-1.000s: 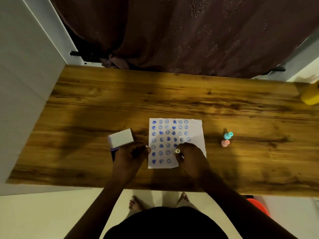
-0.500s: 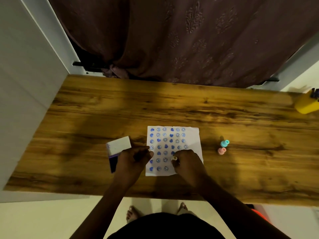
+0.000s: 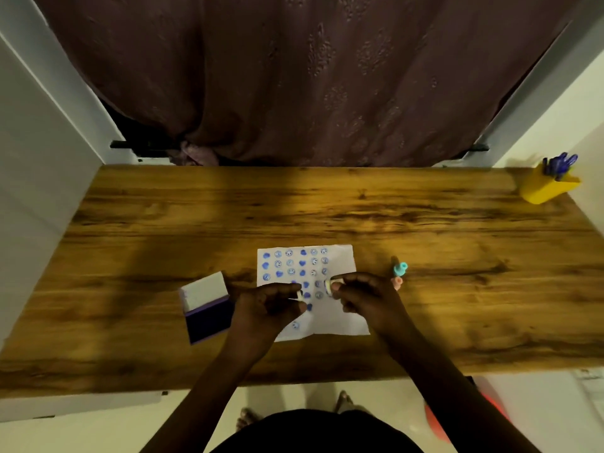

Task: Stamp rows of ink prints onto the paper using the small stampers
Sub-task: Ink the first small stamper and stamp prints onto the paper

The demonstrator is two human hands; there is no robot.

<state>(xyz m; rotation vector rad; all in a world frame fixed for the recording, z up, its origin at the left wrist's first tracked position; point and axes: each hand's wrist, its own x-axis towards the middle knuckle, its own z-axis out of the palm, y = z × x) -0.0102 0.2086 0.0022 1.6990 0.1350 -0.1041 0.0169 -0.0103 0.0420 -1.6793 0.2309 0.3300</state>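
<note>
Head view. The paper (image 3: 340,318) is taken as landmark; it lies flat on the desk (image 3: 327,210), near the front edge. Six columns of blue prints are seen on it: hearts and smiley faces. The upper rows are filled; the lower rows are partly hidden under the hands, so the count cannot be fixed. A bare strip is left along the paper's right side. The task is judged well past halfway.

A pale stamper (image 3: 328,285) is pinched in the right hand (image 3: 369,297), over the paper's middle. The left hand (image 3: 268,305) is closed on a small pale piece, probably another stamper; it cannot be told for certain.

An open ink pad (image 3: 209,317) lies just left of the paper. Two spare stampers, teal (image 3: 400,269) and pink (image 3: 397,282), stand just right of it. A yellow pen holder (image 3: 545,188) is set far right, at the desk's back corner.

A dark curtain (image 3: 310,76) hangs behind the wooden desk; pale floor is seen in front.
</note>
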